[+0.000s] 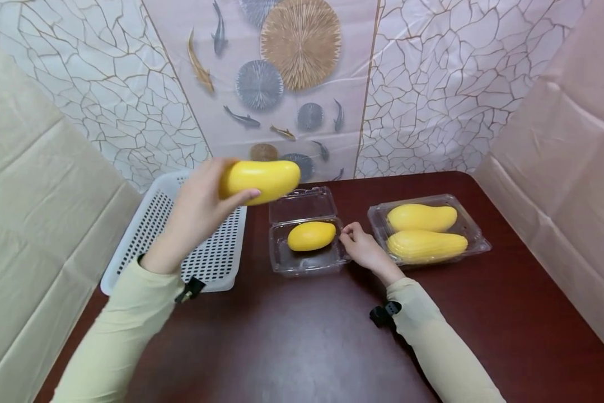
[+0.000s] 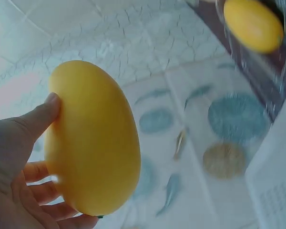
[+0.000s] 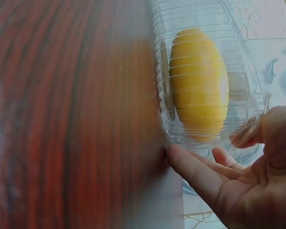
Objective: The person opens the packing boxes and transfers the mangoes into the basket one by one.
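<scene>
My left hand (image 1: 196,210) grips a yellow mango (image 1: 266,179) up in the air, between the white basket and the clear container; in the left wrist view, the thumb lies on one side of this mango (image 2: 93,143) and the fingers curl under it. A clear plastic clamshell box (image 1: 307,270) lies on the table with its lid (image 1: 302,208) tipped back. One mango (image 1: 312,235) rests inside it. At the box's right side my right hand (image 1: 364,246) pinches the rim; the right wrist view has the thumb over the edge and the fingers (image 3: 195,169) against the outer wall.
Left of the box stands a white perforated basket (image 1: 213,246). To the right is another clear plastic box (image 1: 475,245) with two yellow mangoes (image 1: 427,246) in it. A patterned cloth (image 1: 417,101) hangs behind the dark red table (image 1: 281,347), with plain cloth at both sides.
</scene>
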Demonstrator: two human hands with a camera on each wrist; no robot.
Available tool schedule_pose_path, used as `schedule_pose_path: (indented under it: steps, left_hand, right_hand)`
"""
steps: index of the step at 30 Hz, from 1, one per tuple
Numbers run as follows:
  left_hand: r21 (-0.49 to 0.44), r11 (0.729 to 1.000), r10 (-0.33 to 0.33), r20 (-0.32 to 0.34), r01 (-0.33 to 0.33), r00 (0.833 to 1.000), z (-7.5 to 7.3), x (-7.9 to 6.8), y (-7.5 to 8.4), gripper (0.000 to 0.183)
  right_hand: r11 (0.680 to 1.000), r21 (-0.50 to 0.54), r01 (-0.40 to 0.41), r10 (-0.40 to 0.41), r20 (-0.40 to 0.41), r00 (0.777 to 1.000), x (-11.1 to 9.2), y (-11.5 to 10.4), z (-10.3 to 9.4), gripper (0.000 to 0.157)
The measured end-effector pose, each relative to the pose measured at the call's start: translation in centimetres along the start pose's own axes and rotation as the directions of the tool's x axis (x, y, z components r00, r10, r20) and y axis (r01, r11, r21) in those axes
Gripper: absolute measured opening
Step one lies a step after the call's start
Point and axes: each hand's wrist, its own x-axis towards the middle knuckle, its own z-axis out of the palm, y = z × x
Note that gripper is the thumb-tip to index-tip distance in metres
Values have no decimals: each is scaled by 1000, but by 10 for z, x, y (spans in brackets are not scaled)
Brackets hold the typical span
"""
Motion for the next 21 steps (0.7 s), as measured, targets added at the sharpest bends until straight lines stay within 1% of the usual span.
schedule_pose_path:
  steps: [3, 6, 9, 11, 14, 16, 18, 21]
  left_hand:
    - [31, 999, -21, -4, 22, 1000, -20, 10, -5, 58]
    - [70, 997, -30, -23, 32, 999, -38, 21, -14, 60]
    - [113, 993, -38, -23, 41, 999, -50, 34, -26, 62]
    - [137, 989, -50, -13, 52, 999, -56, 41, -38, 63]
    - [159, 984, -83, 17, 79, 996, -58, 49, -58, 64]
    - [162, 981, -120, 42, 111, 992, -56, 53, -73, 66]
    - [154, 976, -165, 71, 153, 984, -52, 57, -89, 69]
    - [136, 965, -240, 115, 224, 964, -42, 63, -115, 72]
  right_hand:
    - [1000, -18, -1, 1, -6, 1000, 1, -1, -1, 26]
    - [1000, -18, -9, 8, -12, 1000, 1, -1, -1, 25]
    - [1000, 3, -16, 16, -3, 1000, 1, 0, 0, 24]
    - [1000, 14, -19, 19, 3, 1000, 0, 1, 0, 24]
    - [1000, 19, -16, 15, 7, 1000, -1, 2, 0, 23]
    - [1000, 21, -10, 10, 4, 1000, -1, 2, 0, 22]
    - [1000, 24, -10, 10, 3, 1000, -1, 1, -1, 21]
    - [999, 31, -14, 14, 3, 1000, -1, 0, -1, 19]
